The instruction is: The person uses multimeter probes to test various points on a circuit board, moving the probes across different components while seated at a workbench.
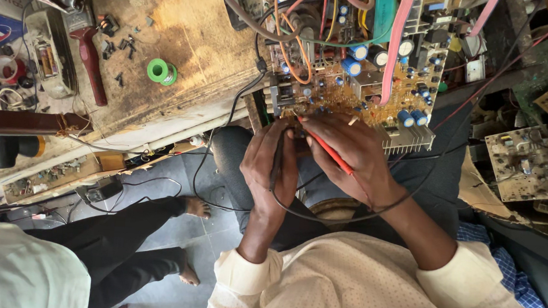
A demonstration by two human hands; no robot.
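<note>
Two hands over one circuit board, which sat tilted against the desk edge and over the person's lap. The left hand had its fingers curled shut around one black probe, tip toward the board's near edge. The right hand pinched one red probe between thumb and forefingers, tip at the same edge, just beside the black one. Both tips were hidden behind the fingers; I could not tell which solder point each touched. Two leads, one black lead looping under both wrists, one thin red lead running up to the right.

On the board I counted about six blue capacitors that showed clearly, one finned heat sink at its lower right corner, one pink ribbon cable draped across it, plus orange and grey wires crossing the top.

Around: one green solder spool on the desk, one red-handled tool, a scatter of small black parts. At least two spare boards were stacked to the right. A second person's two bare feet were on the floor at left.
</note>
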